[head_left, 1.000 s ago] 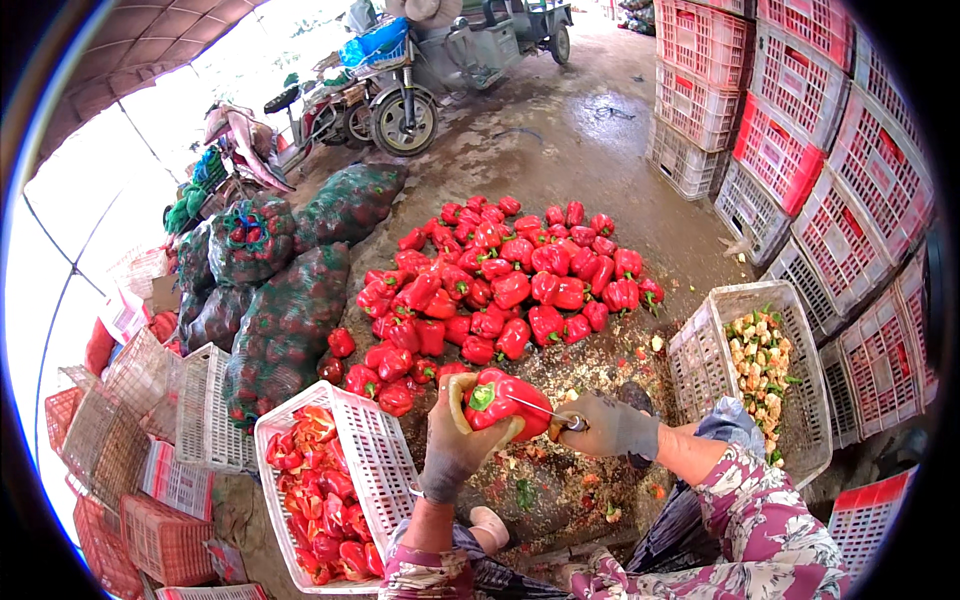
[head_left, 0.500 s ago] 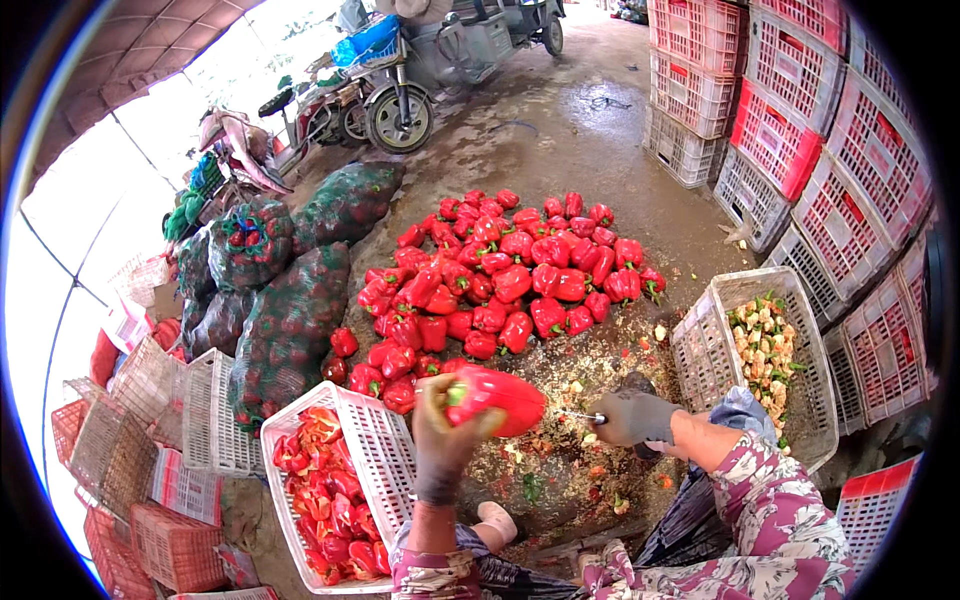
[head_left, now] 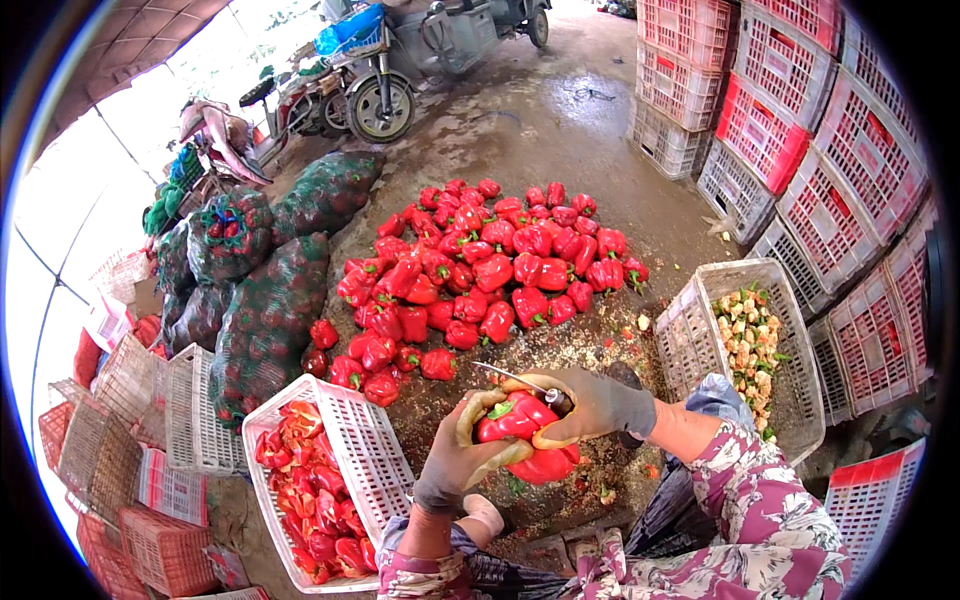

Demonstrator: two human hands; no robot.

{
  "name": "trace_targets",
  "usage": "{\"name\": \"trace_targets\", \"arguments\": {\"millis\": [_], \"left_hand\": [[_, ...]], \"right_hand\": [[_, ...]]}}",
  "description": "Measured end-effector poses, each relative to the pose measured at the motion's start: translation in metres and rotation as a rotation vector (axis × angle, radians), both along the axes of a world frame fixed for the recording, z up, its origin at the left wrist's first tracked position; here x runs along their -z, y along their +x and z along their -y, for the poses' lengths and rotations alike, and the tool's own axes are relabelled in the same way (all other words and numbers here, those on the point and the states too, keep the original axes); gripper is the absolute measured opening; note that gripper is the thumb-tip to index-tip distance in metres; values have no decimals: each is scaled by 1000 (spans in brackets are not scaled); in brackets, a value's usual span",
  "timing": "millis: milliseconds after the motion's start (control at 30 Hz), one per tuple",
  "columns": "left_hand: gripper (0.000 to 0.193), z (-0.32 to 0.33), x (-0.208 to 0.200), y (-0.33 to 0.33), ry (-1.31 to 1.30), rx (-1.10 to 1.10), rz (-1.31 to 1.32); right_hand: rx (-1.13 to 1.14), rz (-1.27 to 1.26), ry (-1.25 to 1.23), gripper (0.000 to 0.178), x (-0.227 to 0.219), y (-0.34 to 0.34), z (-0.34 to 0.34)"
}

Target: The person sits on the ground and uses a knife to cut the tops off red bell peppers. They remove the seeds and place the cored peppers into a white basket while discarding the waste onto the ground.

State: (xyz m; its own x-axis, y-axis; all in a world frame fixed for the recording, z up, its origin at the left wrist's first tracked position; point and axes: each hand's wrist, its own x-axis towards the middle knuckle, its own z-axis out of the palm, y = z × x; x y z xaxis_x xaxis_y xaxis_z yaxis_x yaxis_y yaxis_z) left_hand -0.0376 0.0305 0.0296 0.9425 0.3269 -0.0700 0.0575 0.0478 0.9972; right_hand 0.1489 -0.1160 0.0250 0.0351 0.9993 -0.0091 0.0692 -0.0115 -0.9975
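Close in front of me, both gloved hands are around a red bell pepper [head_left: 512, 418] with its green stem up. My left hand [head_left: 458, 452] is closed on its left side. My right hand [head_left: 600, 405] grips the dark handle of a small knife [head_left: 557, 402] and also presses on the pepper's right side. The thin blade points left, above the pepper. More red pepper flesh [head_left: 545, 465] shows below the hands; I cannot tell if it is the same pepper. Beyond lies a big heap of whole red bell peppers [head_left: 490, 270] on the floor.
At left stands a white crate [head_left: 375, 450] of opened red pepper pieces [head_left: 315, 490]. A crate [head_left: 690, 335] at right holds pale cores with green stems [head_left: 752, 345]. Filled net sacks [head_left: 270, 320] lie far left, stacked crates [head_left: 770, 130] rise at right, and a motor tricycle [head_left: 380, 105] stands behind.
My hands have come together: the right hand with the knife moved left onto the pepper. The pepper turned from lying sideways to stem up. The view has shifted slightly.
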Motion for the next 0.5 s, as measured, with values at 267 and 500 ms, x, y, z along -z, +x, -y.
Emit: {"name": "trace_targets", "arguments": {"millis": [267, 500], "left_hand": [[68, -5, -7, -9, -188, -19, 59], [46, 12, 11, 15, 105, -354, 2]], "right_hand": [[89, -461, 1, 58, -15, -5, 7], [378, 120, 53, 51, 3, -13, -14]]}}
